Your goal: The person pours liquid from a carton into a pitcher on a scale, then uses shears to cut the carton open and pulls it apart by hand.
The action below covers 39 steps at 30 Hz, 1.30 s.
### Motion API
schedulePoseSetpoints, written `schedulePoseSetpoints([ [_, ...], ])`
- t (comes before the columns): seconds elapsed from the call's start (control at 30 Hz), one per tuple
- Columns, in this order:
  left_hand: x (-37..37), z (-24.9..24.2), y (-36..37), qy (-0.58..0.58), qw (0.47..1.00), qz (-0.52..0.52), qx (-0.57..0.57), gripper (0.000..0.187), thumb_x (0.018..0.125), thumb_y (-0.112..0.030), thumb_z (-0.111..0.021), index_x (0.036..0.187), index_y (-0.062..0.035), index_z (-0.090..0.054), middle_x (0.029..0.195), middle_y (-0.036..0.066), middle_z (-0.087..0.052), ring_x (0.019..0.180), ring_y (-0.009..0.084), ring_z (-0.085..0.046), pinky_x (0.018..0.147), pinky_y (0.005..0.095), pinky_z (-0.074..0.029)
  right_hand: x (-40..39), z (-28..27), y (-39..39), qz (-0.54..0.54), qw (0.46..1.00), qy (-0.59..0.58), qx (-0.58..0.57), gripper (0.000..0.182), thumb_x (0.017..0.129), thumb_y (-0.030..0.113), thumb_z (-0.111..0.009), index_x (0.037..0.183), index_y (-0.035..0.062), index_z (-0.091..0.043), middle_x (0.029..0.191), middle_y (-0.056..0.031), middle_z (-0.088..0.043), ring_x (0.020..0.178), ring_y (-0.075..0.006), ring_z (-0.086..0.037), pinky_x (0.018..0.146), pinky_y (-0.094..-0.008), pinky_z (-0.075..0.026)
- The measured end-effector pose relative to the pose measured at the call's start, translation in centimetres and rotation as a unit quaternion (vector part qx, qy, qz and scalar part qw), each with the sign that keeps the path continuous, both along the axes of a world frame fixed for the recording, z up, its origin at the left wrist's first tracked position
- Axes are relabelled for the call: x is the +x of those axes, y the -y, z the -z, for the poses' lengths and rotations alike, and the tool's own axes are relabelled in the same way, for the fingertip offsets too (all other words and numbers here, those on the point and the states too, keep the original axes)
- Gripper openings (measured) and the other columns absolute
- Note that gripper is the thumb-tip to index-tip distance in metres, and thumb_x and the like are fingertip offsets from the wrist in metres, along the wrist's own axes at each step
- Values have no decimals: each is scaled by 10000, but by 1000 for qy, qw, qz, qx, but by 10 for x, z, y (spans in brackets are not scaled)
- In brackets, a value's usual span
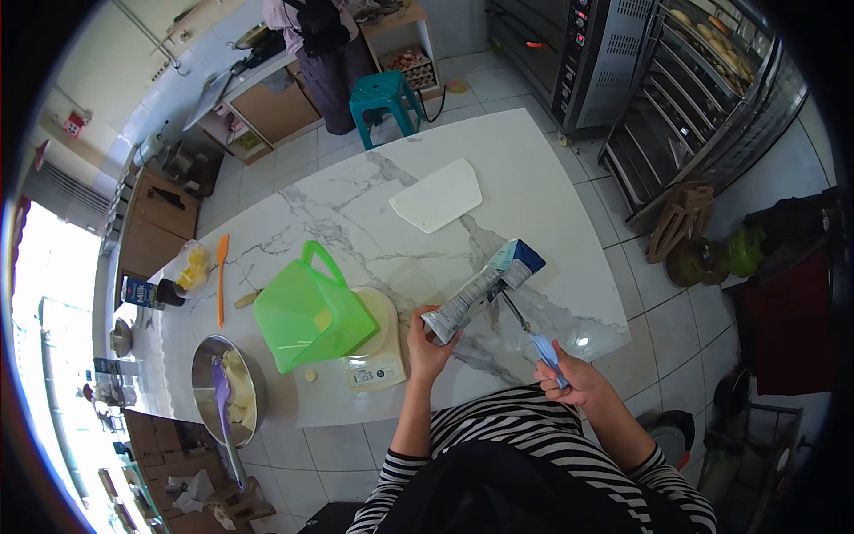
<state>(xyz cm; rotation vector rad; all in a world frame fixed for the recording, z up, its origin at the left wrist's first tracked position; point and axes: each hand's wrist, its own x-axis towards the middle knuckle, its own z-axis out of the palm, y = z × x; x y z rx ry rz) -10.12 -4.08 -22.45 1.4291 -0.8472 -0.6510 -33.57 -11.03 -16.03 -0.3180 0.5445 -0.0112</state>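
In my left hand (431, 345) is a carton (471, 292) with printed grey sides and a blue end, tilted over the table. My fingers are closed round its lower end. My right hand (574, 378) is closed on the light blue handles of a pair of scissors (544, 349). The dark scissor blades point up and left and meet the carton's side near its middle. Left of my left hand, a green plastic jug (307, 320) rests on a white kitchen scale (378, 369) with a lit display.
A white plastic scraper (438, 198) lies on the marble table (534, 178). A steel bowl (203, 392) holds a pale mixture and a purple spatula (221, 383). An orange spatula (221, 276) and dark bottle lie left. Beyond are a teal stool (382, 96), a person (325, 62) and a tray rack (676, 107).
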Motion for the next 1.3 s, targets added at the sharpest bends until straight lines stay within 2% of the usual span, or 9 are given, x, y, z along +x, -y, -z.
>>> schedulePoseSetpoints([
  [0.23, 2, 3, -6, -2, 998, 44, 55, 518, 595, 53, -669, 1004, -18, -358, 976, 101, -456, 907, 174, -497, 742, 292, -470, 0, 5, 1, 68, 995, -21, 67, 444, 788, 466, -467, 548, 98, -407, 515, 59, -267, 386, -26, -186, 333, -152, -161],
  [0.3, 3, 2, -6, 2, 997, 52, 63, 540, 600, 72, -661, 1022, -25, -338, 940, 86, -449, 883, 152, -498, 754, 273, -447, -3, 9, 4, 62, 983, 71, 160, 369, 817, 351, -471, 580, 71, -429, 531, 48, -290, 391, -29, -189, 324, -146, -161],
  [0.5, 4, -2, -5, 11, 997, 68, 39, 539, 596, 75, -660, 1017, -27, -340, 1000, 87, -442, 922, 157, -479, 787, 282, -434, -7, 1, 10, 64, 979, 41, 188, 251, 800, 202, -502, 617, 35, -459, 544, 21, -330, 363, -25, -196, 286, -147, -166],
  [0.7, 4, 0, -2, -87, 996, 30, -16, 512, 628, 44, -650, 1036, -19, -348, 1001, 97, -463, 904, 167, -485, 716, 264, -455, -10, 14, 6, 58, 979, 48, 192, 202, 790, 162, -501, 652, 18, -470, 568, 5, -365, 356, -22, -216, 271, -137, -178],
  [0.77, 4, -3, 1, -148, 988, 7, -49, 517, 650, 54, -630, 1058, -21, -322, 983, 86, -457, 896, 158, -485, 726, 252, -433, -10, 14, 4, 71, 981, 32, 176, 209, 797, 168, -500, 667, 8, -470, 574, 4, -369, 379, -20, -239, 280, -137, -185],
  [0.93, 10, 2, -1, -128, 991, 3, -48, 542, 651, 70, -623, 1077, -26, -302, 1009, 85, -437, 921, 157, -474, 756, 264, -423, -11, 1, 2, 70, 994, -44, 76, 274, 821, 237, -502, 709, -12, -473, 596, 7, -373, 455, -19, -287, 320, -134, -205],
  [1.1, 4, 6, -1, -116, 992, 14, -47, 564, 646, 72, -625, 1087, -32, -290, 1016, 85, -422, 936, 160, -465, 770, 268, -417, -14, -9, 1, -22, 998, -17, -54, 365, 795, 365, -510, 689, 18, -465, 587, 30, -320, 470, -23, -261, 342, -139, -198],
  [1.2, 1, 4, -2, -98, 995, 17, -32, 556, 644, 64, -627, 1083, -35, -301, 992, 78, -422, 934, 155, -462, 773, 263, -416, -15, 8, 2, -16, 997, 69, 9, 411, 761, 440, -513, 623, 59, -443, 565, 45, -290, 459, -20, -252, 345, -140, -185],
  [1.3, 0, -1, -3, -74, 996, 39, 16, 568, 646, 78, -615, 1089, -41, -280, 1009, 74, -384, 956, 168, -440, 825, 282, -389, -12, 7, 3, -24, 997, 77, -9, 450, 729, 500, -508, 566, 90, -415, 547, 53, -275, 444, -16, -241, 346, -139, -173],
])
